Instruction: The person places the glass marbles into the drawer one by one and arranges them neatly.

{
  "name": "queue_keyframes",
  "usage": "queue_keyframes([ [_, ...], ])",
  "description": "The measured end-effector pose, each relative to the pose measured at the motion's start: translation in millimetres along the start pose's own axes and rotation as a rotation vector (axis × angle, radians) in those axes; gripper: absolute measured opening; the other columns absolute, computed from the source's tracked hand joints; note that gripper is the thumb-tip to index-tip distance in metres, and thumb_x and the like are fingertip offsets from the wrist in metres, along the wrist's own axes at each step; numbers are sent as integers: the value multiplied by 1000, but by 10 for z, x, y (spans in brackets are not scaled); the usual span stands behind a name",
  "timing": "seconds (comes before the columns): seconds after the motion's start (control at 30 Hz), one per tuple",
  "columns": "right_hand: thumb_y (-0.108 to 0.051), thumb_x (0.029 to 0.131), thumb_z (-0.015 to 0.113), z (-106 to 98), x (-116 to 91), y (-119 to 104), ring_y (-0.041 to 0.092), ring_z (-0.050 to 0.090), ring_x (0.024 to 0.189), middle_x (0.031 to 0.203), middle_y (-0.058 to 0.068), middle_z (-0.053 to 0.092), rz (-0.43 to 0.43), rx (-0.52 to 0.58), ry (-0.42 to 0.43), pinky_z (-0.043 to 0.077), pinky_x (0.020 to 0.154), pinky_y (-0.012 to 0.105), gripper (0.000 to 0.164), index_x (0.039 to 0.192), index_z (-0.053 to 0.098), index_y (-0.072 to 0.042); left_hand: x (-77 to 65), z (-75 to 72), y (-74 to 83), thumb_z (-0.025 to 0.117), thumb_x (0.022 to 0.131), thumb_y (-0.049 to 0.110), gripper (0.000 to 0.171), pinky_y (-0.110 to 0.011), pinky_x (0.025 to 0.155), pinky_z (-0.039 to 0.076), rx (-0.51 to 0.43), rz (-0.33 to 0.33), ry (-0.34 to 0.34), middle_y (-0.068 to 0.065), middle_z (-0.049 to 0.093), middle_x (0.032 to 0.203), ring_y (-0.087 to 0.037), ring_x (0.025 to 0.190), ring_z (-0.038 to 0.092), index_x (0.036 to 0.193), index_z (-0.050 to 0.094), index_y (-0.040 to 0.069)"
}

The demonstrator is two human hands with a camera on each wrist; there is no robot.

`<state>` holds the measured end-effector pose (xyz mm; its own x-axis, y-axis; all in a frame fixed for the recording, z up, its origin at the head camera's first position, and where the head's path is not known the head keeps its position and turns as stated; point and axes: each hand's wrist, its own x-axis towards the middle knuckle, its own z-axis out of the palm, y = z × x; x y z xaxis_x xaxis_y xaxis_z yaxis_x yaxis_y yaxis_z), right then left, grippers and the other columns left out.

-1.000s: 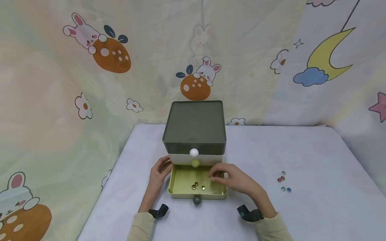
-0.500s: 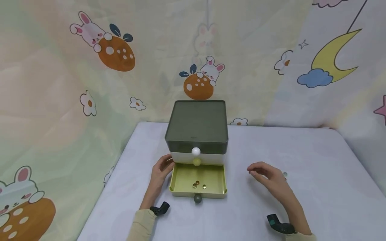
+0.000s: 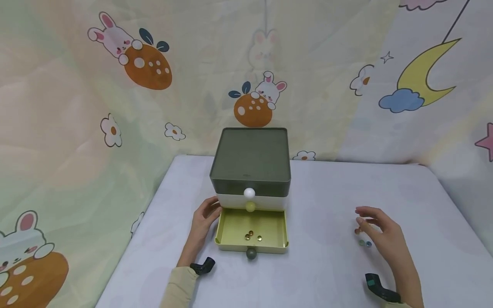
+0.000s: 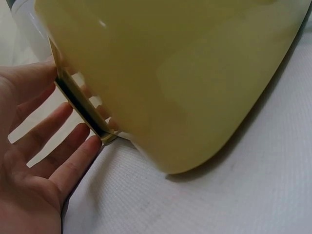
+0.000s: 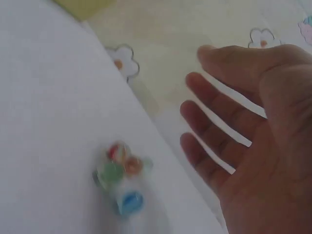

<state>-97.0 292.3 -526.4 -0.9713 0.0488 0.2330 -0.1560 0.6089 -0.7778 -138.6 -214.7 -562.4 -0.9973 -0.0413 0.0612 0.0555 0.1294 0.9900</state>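
Observation:
My left hand (image 3: 204,218) rests against the left side of a small drawer box (image 3: 250,156), fingertips touching its edge beside the pulled-out drawer. In the left wrist view its fingers (image 4: 73,165) are fairly straight on that edge. Three amber marbles (image 3: 251,233) lie in the yellow drawer (image 3: 269,222). Over at the right, my right hand (image 3: 385,233) hovers above a small group of glass marbles (image 5: 130,202) on the table. Its fingers are apart with nothing between them. Blue, green and reddish marbles show blurred in the right wrist view; the hand partly hides the group in the head view.
White cloth covers the table (image 3: 319,273). The box has a dark green top and white, yellow and dark round knobs (image 3: 251,253). A printed curtain (image 3: 308,64) with rabbits and a moon hangs behind the table and along its left.
My right hand has moved from over the drawer across to the marbles at the right. The left hand stays at the box, and the drawer with its three marbles looks the same.

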Motion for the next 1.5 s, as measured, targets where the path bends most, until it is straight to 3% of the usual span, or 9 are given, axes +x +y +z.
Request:
queue_keyframes([
  [0.03,-26,103,68,-29,-9,40,-15,48,110,130,-22,60,33,-18,-22,46,97,18,38,138,62,-12,1,-1,5,73,99,22,44,-20,105,53,1,-4,0,-2,62,146,-12,134,58,141,60,18],
  [0.1,-34,103,67,-74,-20,119,-16,41,113,139,-10,59,84,-63,-68,46,95,25,43,141,60,-15,4,-4,15,72,99,21,43,-20,104,53,6,-8,0,-2,61,146,-11,134,58,141,60,18],
  [0.2,-42,103,65,-115,-27,203,3,46,120,150,16,51,143,-126,-142,47,92,38,49,143,58,-15,9,-7,28,72,100,19,43,-20,104,53,12,-12,0,-2,61,146,-9,133,58,141,60,18],
  [0.27,-42,103,65,-134,-27,236,19,49,127,151,20,50,137,-154,-177,47,93,38,51,143,57,-12,11,-7,29,72,100,19,43,-20,104,53,13,-14,0,-3,61,146,-9,133,58,141,60,18],
  [0.33,-43,102,66,-142,-23,259,40,48,129,152,24,48,143,-164,-213,48,99,52,55,143,56,-8,8,-4,30,72,100,20,43,-20,105,53,14,-18,0,-3,61,146,-11,133,58,141,60,18],
  [0.43,-44,100,69,-147,-14,294,49,47,129,150,29,47,142,-177,-245,44,101,67,59,142,57,-4,-8,4,32,72,100,21,43,-19,105,52,20,-27,3,-2,61,147,-14,135,57,141,60,19],
  [0.87,-19,94,77,-102,5,356,51,54,123,134,32,57,92,-265,-197,48,97,67,45,131,63,2,-72,12,-5,72,100,23,44,-18,105,51,49,-52,21,-3,59,150,-26,143,53,142,59,20],
  [1.2,-9,93,74,-46,-14,396,48,59,116,120,25,69,55,-278,-141,48,92,64,25,117,70,-2,-78,25,17,71,100,21,42,-18,105,51,46,-50,20,-2,60,148,-19,139,55,140,60,20],
  [1.5,-6,90,76,-34,5,416,45,60,114,113,19,73,12,-285,-97,47,91,63,23,112,73,-6,-57,57,38,71,101,20,42,-18,104,52,40,-32,22,-4,60,148,-11,135,56,141,60,18],
])
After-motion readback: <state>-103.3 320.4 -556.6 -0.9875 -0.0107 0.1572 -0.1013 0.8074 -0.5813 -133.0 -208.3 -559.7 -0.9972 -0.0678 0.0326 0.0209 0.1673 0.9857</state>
